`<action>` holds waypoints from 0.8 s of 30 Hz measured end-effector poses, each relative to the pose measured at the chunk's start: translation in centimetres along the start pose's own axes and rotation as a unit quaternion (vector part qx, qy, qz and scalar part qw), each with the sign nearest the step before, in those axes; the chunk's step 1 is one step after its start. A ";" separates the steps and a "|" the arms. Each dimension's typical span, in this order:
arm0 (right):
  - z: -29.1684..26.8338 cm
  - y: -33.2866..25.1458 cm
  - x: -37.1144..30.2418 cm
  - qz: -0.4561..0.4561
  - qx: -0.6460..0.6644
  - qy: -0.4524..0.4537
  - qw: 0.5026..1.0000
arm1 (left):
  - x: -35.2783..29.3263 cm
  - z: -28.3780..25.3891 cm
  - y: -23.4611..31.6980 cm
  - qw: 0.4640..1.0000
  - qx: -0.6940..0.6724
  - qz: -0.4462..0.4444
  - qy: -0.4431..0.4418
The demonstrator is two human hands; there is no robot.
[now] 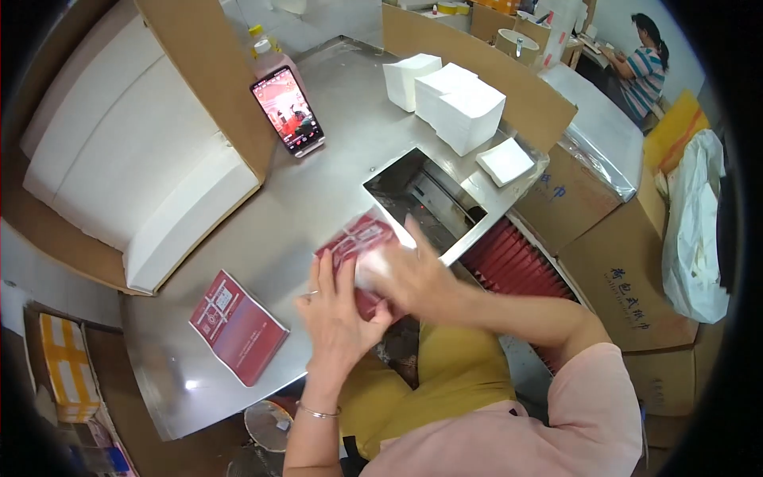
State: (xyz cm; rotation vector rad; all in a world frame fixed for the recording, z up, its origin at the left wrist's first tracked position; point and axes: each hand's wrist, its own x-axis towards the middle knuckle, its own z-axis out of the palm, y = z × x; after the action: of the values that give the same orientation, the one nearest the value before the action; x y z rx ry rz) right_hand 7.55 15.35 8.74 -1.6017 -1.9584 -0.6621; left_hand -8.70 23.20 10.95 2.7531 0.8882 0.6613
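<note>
My left hand [338, 318] grips a red printed packet [354, 238], its fingers laid across the near left side and its thumb along the lower edge. Over the packet's right side is my right hand [417, 278], smeared by motion, with one finger pointing away from me. A blurred white thing [372, 269], perhaps folded paper, shows between my right hand and the packet. How the right fingers close on it is hidden. To the left, on the metal table [318, 191], lies a flat stack of matching red packets [242, 326].
A phone [288, 111] leans upright at the back. White paper stacks [457, 99] and a smaller one [506, 161] stand beyond a rectangular opening [425, 199] in the table. Red packets [520, 266] fill a box at right. A large open carton [203, 71] borders the left; another person sits far right.
</note>
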 end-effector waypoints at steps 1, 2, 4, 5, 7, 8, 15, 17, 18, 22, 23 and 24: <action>-0.5 1.7 1.8 0.050 -0.022 -0.122 0.991 | 0.3 1.0 1.0 0.999 0.026 0.028 0.020; -0.5 1.7 4.5 0.102 0.025 -0.260 0.960 | 0.6 1.7 1.2 0.999 0.003 0.024 0.028; 0.7 -1.0 5.6 0.039 0.017 -0.199 0.979 | 1.0 1.5 0.8 0.999 0.021 -0.024 0.010; 0.5 -1.5 4.5 0.002 0.049 -0.096 0.994 | 1.0 0.9 0.3 0.999 0.025 -0.019 0.026; -1.6 -0.2 2.4 0.046 0.097 0.018 0.994 | -0.2 0.2 -0.6 0.999 0.031 -0.014 -0.029; -2.8 1.9 1.5 0.073 0.039 0.031 0.996 | -0.3 0.3 -1.0 0.998 0.054 -0.012 -0.014; -3.9 16.1 -6.6 0.290 -0.269 -0.002 0.919 | 0.9 0.1 2.3 0.997 0.045 -0.058 0.002; -4.1 16.1 -6.5 0.296 -0.242 0.006 0.924 | 1.3 -1.0 2.9 0.991 0.097 -0.066 -0.058; -4.3 16.1 -6.4 0.305 -0.218 0.016 0.927 | 1.6 -0.8 2.9 0.991 0.098 -0.070 -0.059; -4.5 16.6 -6.1 0.330 -0.154 0.012 0.931 | 2.1 -0.3 1.8 0.990 0.125 0.039 0.058; -4.5 16.6 -6.2 0.330 -0.153 0.012 0.931 | 2.1 0.0 1.6 0.989 0.120 0.038 0.078; -4.4 16.6 -6.3 0.320 -0.145 0.023 0.936 | 1.8 0.3 1.5 0.989 0.121 0.038 0.078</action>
State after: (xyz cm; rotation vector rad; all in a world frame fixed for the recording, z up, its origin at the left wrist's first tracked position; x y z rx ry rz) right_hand 25.30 10.81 8.58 -2.2225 -1.2125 -0.7168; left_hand -6.51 23.06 11.70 2.9970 0.9576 0.8437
